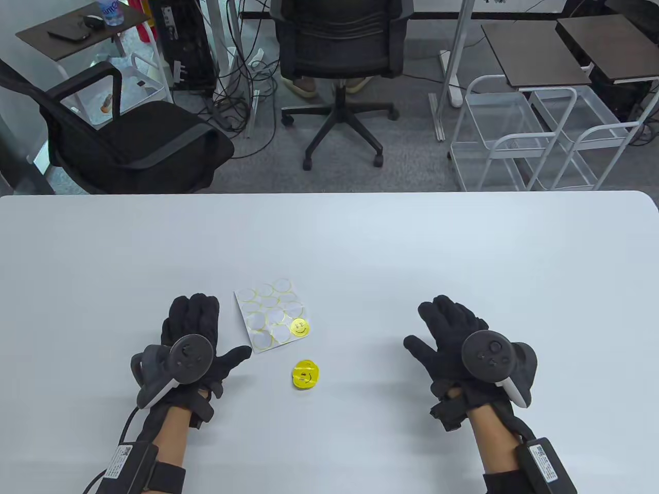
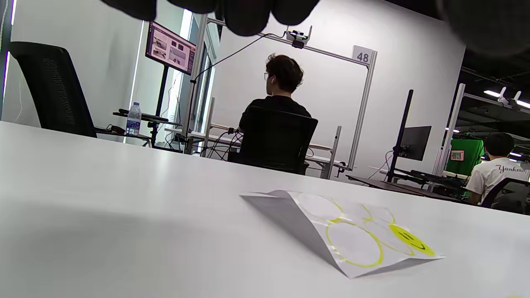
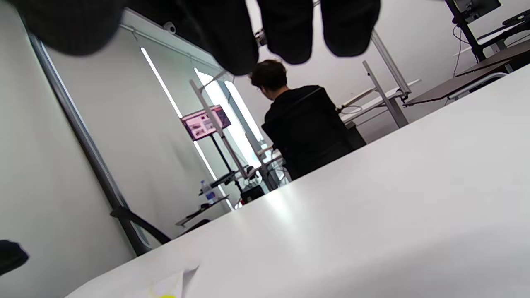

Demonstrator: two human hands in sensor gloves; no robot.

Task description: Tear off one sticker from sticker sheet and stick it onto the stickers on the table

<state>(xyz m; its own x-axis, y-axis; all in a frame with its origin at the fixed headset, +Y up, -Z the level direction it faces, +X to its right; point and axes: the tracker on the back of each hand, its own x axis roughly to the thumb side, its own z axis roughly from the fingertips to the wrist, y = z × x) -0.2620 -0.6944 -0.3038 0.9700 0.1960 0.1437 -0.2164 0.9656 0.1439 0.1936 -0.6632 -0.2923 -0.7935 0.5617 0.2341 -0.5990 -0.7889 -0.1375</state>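
Observation:
A white sticker sheet [image 1: 271, 315] lies on the white table [image 1: 360, 242], mostly empty rings, with one yellow smiley sticker [image 1: 299, 327] left at its near right corner. A small pile of yellow smiley stickers [image 1: 306, 375] sits on the table just below the sheet. My left hand [image 1: 198, 334] lies open and flat to the left of the sheet, thumb pointing toward it, holding nothing. My right hand [image 1: 453, 329] lies open, well to the right, holding nothing. The left wrist view shows the sheet [image 2: 352, 231] slightly curled, with the sticker [image 2: 412, 240]. The right wrist view shows only a sheet corner [image 3: 174, 285].
The table's far edge [image 1: 329, 193] runs across the middle of the table view. Beyond it stand office chairs [image 1: 334, 46], side tables and wire racks [image 1: 540, 134].

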